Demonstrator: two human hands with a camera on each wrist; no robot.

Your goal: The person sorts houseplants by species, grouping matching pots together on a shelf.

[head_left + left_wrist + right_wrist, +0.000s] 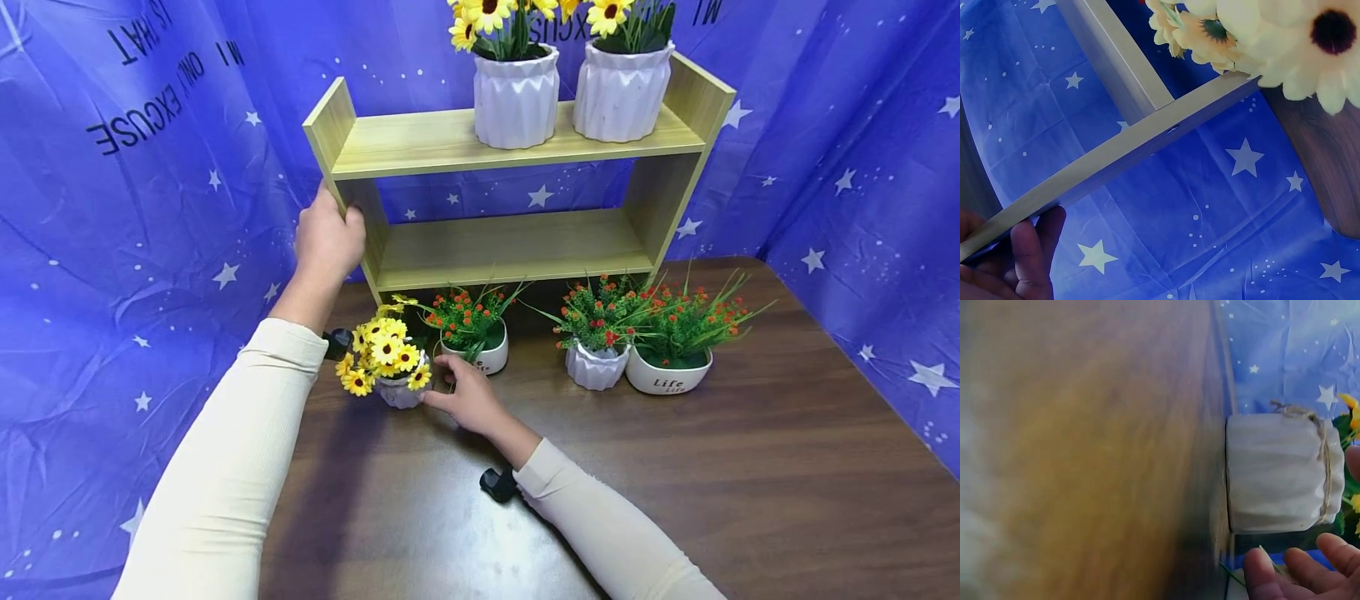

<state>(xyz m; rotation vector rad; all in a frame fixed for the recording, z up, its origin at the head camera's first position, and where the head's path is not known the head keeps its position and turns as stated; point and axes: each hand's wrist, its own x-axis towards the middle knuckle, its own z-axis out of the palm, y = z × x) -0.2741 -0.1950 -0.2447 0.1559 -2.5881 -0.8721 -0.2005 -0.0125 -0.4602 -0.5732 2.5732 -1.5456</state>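
Note:
My left hand (330, 237) grips the left side panel (327, 125) of a two-tier light wooden shelf. In the left wrist view its fingers (1030, 253) wrap under that panel's edge. A small white fluted pot (400, 393) of yellow daisy-like flowers (386, 346) stands on the table before the shelf's left end. Beside the pot's right side is my right hand (472, 400), thumb and fingers spread apart. The right wrist view shows the pot (1279, 475) with twine round its rim, the fingers (1310, 572) loosely bent just off its wall.
Two larger white pots (517, 100) with yellow flowers stand on the upper shelf board. Behind my right hand sits an oval white planter (491, 357) of red flowers. A fluted pot (596, 367) and another oval planter (667, 375) stand farther right. A blue starred curtain (847, 167) surrounds the table.

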